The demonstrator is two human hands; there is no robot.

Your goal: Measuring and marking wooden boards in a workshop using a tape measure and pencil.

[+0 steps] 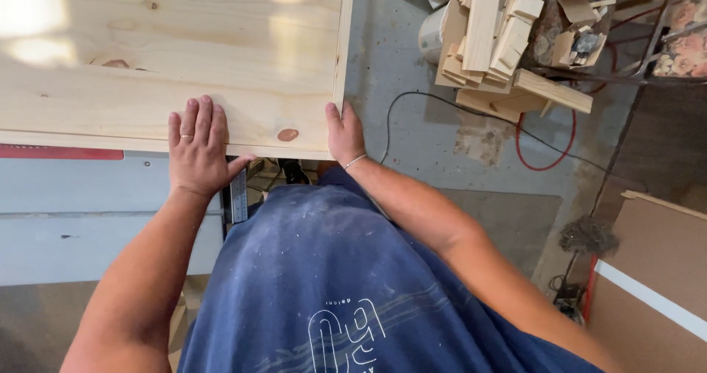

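Note:
A large pale pine board with a few knots lies flat on a grey machine table. My left hand rests flat on the board's near edge, fingers spread, a ring on one finger. My right hand grips the board's near right corner, thumb along the right edge, a thin bracelet on the wrist. A metal ruler sits just below the left hand at the table's edge.
A pile of wood offcuts lies on the concrete floor at the upper right, beside a white bucket. Black cable and red cable run across the floor. Brown sheet panels lean at the lower right.

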